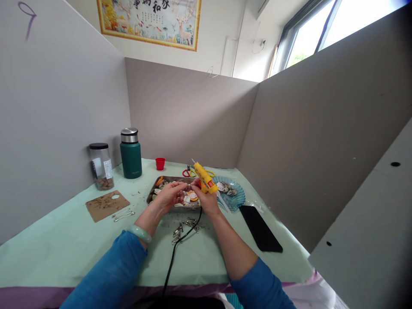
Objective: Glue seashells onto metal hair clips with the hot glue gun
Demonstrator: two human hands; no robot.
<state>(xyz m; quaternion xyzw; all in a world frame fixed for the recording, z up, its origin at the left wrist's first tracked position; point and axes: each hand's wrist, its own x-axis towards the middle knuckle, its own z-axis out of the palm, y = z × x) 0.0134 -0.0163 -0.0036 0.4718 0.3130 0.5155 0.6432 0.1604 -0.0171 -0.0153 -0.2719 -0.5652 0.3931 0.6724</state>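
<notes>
The right hand (209,202) grips one yellow plastic glue gun (205,178) with a tapered nozzle, just above one shiny rectangular metal tray (185,209). The left hand (169,196) and the right hand meet at their fingertips, pinching something too small to identify. Around them on the cloth-covered table (106,253) are one scalloped translucent blue plate (240,195), two clusters of metal clips (177,232), one smooth red cup (160,164) and one cylindrical teal bottle (131,159).

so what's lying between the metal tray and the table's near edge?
Small metal pieces in loose clusters, plus a black cord running past them toward the person. The left forearm hides some of the stretch. Head view shows it.
</notes>
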